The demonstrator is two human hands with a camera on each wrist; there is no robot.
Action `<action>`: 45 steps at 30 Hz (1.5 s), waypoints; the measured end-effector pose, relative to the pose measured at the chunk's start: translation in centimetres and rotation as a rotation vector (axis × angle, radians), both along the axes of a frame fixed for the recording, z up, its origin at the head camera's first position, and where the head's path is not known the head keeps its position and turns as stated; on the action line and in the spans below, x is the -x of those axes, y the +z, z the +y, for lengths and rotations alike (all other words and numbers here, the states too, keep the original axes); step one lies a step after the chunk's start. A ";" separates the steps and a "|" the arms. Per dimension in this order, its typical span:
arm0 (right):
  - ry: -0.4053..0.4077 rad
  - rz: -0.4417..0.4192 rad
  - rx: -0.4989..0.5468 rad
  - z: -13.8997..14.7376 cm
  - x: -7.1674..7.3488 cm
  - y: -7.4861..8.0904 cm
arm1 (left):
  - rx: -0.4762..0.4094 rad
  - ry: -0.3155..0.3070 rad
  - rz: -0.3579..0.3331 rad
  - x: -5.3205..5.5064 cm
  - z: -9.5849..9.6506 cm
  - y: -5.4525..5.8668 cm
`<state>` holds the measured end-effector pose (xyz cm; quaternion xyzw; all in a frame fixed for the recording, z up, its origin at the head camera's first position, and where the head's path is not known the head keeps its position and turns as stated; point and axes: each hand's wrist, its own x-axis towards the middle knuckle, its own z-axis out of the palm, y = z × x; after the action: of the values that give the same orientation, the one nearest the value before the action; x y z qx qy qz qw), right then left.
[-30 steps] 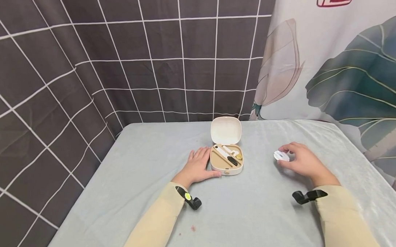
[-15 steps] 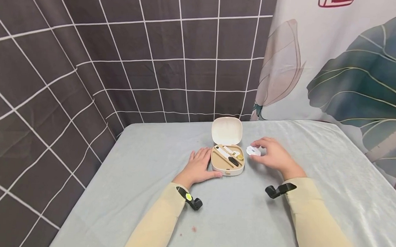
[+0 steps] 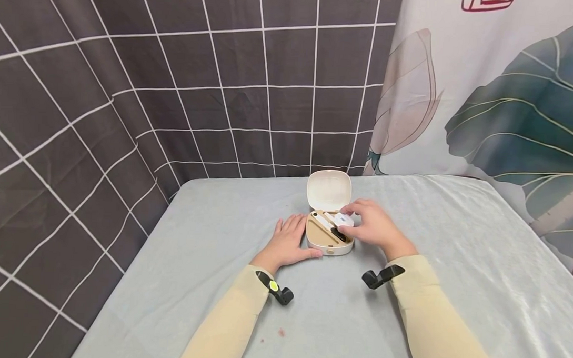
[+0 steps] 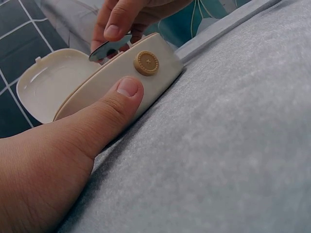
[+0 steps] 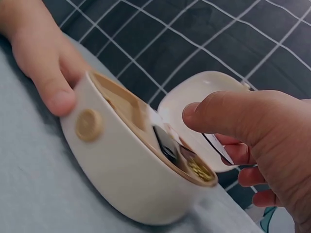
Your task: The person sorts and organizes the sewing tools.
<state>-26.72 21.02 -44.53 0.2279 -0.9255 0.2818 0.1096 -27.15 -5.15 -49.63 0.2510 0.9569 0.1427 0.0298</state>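
Note:
My left hand (image 3: 286,243) lies flat beside a small white box (image 3: 323,250), its thumb (image 4: 114,108) against the front wall near a tan button-shaped clasp (image 4: 146,63). The box stands upright on the cloth with its lid (image 3: 329,187) tipped back. Over the right part of its tan tray (image 3: 316,235), my right hand (image 3: 374,227) pinches a thin, flat, roundish white piece (image 3: 343,220) with a small dark mark. A slim white tool with a black end (image 3: 338,234) lies slantwise in the tray. Small gold-coloured items (image 5: 200,170) show in the right compartment.
A pale grey cloth (image 3: 209,218) covers the table. Behind it hangs a dark curtain with a white grid (image 3: 232,108), and a leaf-patterned curtain (image 3: 530,119) is at the right. Black wrist cameras (image 3: 280,293) sit on both sleeves.
My right hand has moved left, carrying the flat white piece from the open cloth at the right to over the box's tray. The left hand and the box have stayed in place.

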 end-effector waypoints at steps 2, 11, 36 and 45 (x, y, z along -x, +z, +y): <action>0.006 0.004 -0.009 -0.5 0.0 0.0 | 0.000 -0.001 0.005 0.0 0.0 -0.1; 0.036 0.053 -0.049 -2.3 -0.4 0.2 | -0.005 0.002 -0.003 0.1 0.0 0.0; 0.089 0.109 -0.159 -5.2 -1.2 0.1 | -0.014 -0.009 0.016 -0.1 -0.1 0.0; 0.099 0.167 -0.164 -5.6 -1.1 -0.3 | 0.001 -0.001 0.016 -0.1 0.0 0.0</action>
<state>-25.60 15.43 -44.80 0.3040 -0.9208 0.1903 0.1531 -27.06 -5.16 -49.62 0.2526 0.9571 0.1403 0.0221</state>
